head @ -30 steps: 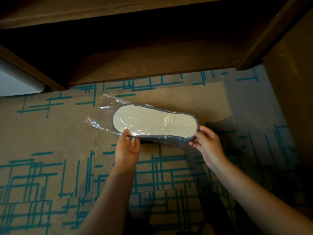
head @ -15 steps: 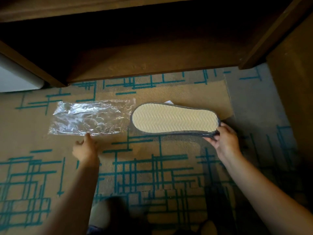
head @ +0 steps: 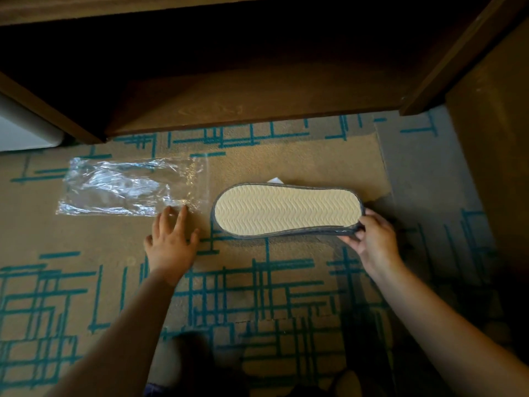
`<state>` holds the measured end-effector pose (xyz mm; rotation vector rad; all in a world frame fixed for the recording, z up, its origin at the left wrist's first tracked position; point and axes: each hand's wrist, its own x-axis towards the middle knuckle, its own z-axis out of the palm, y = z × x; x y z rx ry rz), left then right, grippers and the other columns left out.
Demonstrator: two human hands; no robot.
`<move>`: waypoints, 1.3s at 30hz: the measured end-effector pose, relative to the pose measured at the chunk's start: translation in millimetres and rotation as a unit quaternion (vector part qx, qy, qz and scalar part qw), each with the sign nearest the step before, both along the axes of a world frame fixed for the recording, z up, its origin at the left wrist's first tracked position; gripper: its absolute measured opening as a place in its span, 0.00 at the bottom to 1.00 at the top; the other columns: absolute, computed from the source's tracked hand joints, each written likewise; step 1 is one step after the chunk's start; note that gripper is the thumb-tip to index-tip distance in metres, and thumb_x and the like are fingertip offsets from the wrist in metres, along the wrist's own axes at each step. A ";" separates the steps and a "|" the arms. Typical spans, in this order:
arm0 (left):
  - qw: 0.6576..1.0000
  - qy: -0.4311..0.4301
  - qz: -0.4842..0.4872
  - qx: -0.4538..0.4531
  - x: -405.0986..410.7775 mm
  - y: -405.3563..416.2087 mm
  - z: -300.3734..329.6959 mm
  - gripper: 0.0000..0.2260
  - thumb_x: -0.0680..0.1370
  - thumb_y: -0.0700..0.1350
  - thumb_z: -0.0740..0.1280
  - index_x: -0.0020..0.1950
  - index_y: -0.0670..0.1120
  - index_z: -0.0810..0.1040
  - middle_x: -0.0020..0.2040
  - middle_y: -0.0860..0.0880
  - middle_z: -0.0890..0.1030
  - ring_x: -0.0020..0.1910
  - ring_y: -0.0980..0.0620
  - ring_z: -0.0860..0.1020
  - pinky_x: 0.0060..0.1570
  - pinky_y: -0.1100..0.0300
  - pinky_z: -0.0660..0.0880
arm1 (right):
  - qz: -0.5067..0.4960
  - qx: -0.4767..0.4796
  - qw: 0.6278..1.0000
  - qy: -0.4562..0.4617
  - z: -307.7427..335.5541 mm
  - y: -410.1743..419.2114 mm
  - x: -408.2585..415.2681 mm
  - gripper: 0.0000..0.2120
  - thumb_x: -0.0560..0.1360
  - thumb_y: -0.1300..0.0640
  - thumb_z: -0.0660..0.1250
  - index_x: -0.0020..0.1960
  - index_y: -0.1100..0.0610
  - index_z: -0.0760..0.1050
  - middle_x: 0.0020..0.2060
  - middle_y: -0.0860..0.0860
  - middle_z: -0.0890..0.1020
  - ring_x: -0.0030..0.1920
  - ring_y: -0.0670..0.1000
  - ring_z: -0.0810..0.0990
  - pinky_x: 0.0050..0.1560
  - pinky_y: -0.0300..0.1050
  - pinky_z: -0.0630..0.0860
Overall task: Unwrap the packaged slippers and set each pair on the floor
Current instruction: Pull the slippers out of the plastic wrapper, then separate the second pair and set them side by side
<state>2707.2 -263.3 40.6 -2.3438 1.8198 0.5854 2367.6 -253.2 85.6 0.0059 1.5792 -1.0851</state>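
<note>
Slippers (head: pixel 287 210) out of the wrapper, stacked sole-up, pinched at the right end by right hand (head: pixel 372 239); empty plastic bag (head: pixel 126 190) at left on carpet (head: pixel 71 239), left hand (head: pixel 171 242) released with fingertips at the bag's near edge; splitting and placing the pair still undone.

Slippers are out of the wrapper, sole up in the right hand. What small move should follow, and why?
Probably bring the left hand over to the slippers and separate the pair. The right hand pinches one end, the ridged sole faces up, and the empty plastic bag lies flat on the carpet, so only turning them over and setting them down seems left.
</note>
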 end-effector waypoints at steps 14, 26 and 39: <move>0.961 0.140 -0.117 -0.208 -17.8 -3.7 28.1 0.34 0.70 0.59 0.63 0.72 0.47 0.59 0.68 0.38 0.64 0.67 0.42 0.65 0.65 0.50 0.65 | 0.014 -0.010 1.000 -0.018 2.3 -2.3 2.6 0.18 0.80 0.64 0.55 0.70 0.59 0.64 0.64 0.59 0.74 0.60 0.56 0.75 0.52 0.53 0.74; 0.902 0.137 -0.366 -0.184 -43.8 11.5 4.5 0.19 0.72 0.45 0.68 0.62 0.44 0.73 0.63 0.43 0.76 0.63 0.46 0.74 0.61 0.51 0.74 | 0.025 0.015 0.998 -0.062 -5.9 -3.4 -15.1 0.17 0.80 0.62 0.53 0.69 0.57 0.66 0.54 0.55 0.77 0.53 0.54 0.76 0.41 0.48 0.76; 0.897 0.206 -0.300 -0.251 -57.9 11.6 15.0 0.13 0.75 0.45 0.66 0.57 0.43 0.80 0.57 0.45 0.82 0.57 0.50 0.79 0.58 0.56 0.75 | -0.009 -0.041 0.981 -0.190 -7.1 14.8 11.5 0.20 0.77 0.55 0.60 0.68 0.55 0.66 0.58 0.57 0.75 0.56 0.57 0.78 0.53 0.50 0.77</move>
